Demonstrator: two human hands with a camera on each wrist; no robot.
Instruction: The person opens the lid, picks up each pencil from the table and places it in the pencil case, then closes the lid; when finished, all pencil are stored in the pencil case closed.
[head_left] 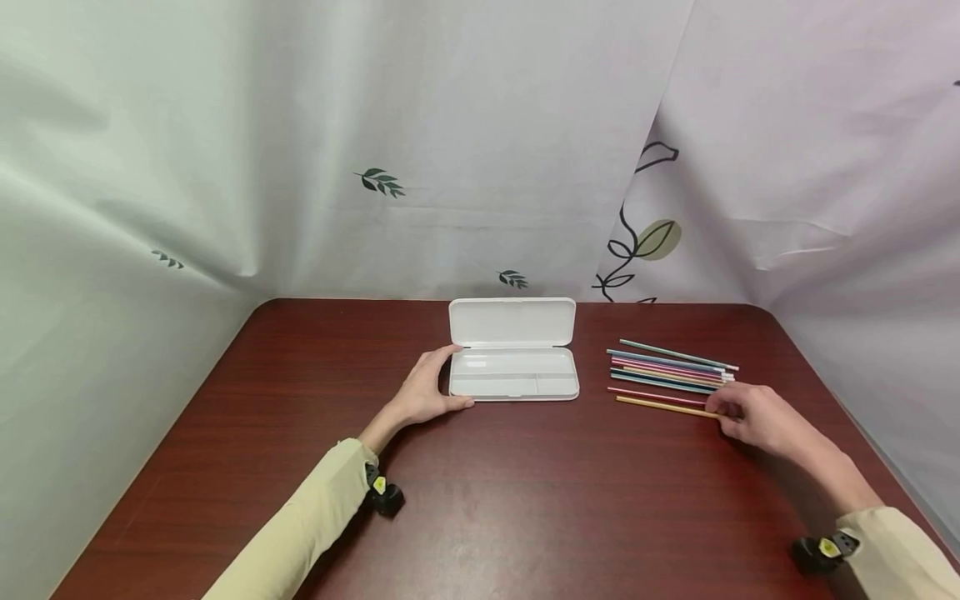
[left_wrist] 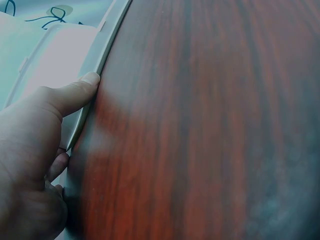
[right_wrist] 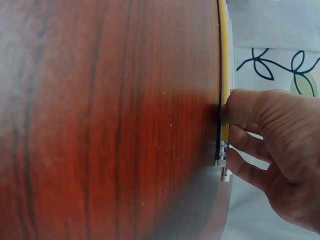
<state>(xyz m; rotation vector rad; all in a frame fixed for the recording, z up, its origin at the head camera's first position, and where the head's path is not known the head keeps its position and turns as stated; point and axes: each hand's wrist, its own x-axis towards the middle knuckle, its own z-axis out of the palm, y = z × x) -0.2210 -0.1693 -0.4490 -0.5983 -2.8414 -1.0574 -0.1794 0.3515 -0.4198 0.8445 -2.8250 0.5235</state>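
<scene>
Toward the right side of the brown wood-grain table [head_left: 525,483], a yellow pencil [head_left: 663,405] is pinched near its eraser end between the thumb and fingers of the right hand [head_left: 765,421]. Its long axis is laid nearly left to right — slightly aslant, with the free end pointed left toward the white pencil case [head_left: 495,387] and the eraser end set a little nearer the viewer. A slim, straight yellow shaft is seen, finished with a silvery ferrule in the right wrist view; in the head view that end is covered by the hand. Just beyond it a dark red pencil [head_left: 652,395] is laid almost parallel, and farther back a bundle of coloured pencils [head_left: 667,368] is grouped. The pencil case is opened, its lid [head_left: 512,322] raised at the back, and its left end is gripped by the left hand [head_left: 422,392], thumb and forefinger spread wide — thumb along the near edge.
</scene>
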